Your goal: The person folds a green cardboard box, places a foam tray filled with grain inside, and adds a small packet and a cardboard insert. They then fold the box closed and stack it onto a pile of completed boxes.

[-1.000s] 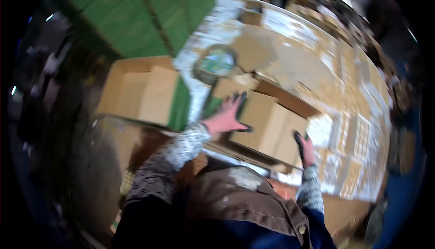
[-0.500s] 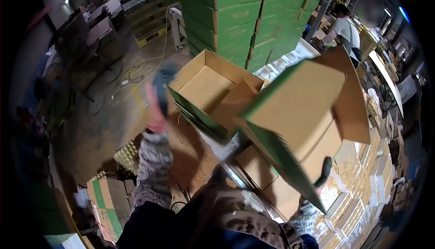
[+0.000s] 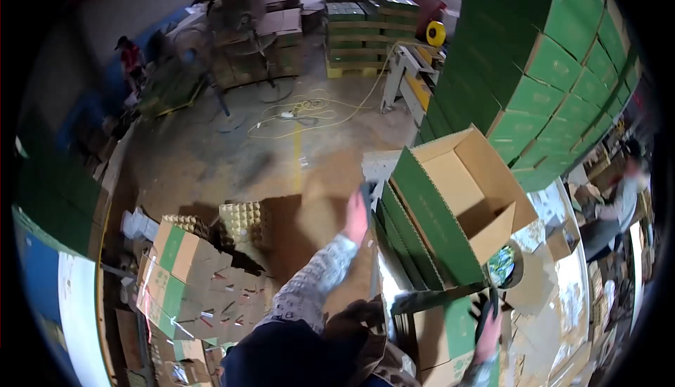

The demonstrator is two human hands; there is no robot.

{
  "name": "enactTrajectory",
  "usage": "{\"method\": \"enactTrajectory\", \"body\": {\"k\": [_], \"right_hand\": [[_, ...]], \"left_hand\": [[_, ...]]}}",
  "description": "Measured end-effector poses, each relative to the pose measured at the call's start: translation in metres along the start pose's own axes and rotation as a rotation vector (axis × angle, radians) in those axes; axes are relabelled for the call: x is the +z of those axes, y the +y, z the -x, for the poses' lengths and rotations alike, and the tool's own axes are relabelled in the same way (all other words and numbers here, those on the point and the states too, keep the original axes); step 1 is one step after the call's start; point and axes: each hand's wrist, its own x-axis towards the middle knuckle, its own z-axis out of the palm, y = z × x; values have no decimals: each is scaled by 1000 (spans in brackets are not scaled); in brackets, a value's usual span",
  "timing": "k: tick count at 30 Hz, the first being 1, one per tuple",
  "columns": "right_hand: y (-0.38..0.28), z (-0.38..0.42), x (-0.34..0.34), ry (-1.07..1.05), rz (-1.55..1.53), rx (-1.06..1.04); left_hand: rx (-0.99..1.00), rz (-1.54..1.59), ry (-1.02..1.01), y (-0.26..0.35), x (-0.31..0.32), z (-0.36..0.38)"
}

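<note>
An open cardboard box (image 3: pixel 438 226) with green outer sides and a brown inside tops a tilted stack of similar boxes. Beside the stack's left side is my left hand (image 3: pixel 357 214), its dark-covered fingers stretched out near the cardboard edges; whether they touch is unclear. Below the stack's near corner, my right hand (image 3: pixel 487 327) has its dark-covered fingers apart, close to a green and brown carton (image 3: pixel 458 327). Neither hand visibly grips anything.
Tall green cartons (image 3: pixel 545 81) rise at the right. A person (image 3: pixel 619 200) bends at the far right; another person (image 3: pixel 131 63) is at the back left. Egg trays (image 3: pixel 242 225) and flattened cartons (image 3: pixel 211 281) lie at the left. A yellow cable (image 3: pixel 330 125) crosses the floor.
The view has turned left. The box tilted above my right hand is no longer raised there; an open box rests on the stack. My left hand has come down beside it.
</note>
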Motion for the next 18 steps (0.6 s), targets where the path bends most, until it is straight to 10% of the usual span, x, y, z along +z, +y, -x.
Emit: {"method": "enactTrajectory", "body": {"k": [3,6,8,10,12,16,18], "right_hand": [[103,109,-31,388,1190,-690],[164,203,-49,529,1874,-841],[159,208,-47,380,1800,-729],[139,186,-44,229,1609,-541],[124,170,-45,145,1504,-406],[96,160,-58,60,1363,-245],[83,163,-71,27,1307,-180]], "left_hand": [[-152,-444,-195,-10,-25,92],[-430,-739,-1361,31,48,219],[455,-647,-1986,32,104,271],[1181,-586,-1853,17,135,295],[1136,-880,-2341,36,192,310],[579,-660,-2607,106,245,353],[625,-590,-2635,82,236,371]]}}
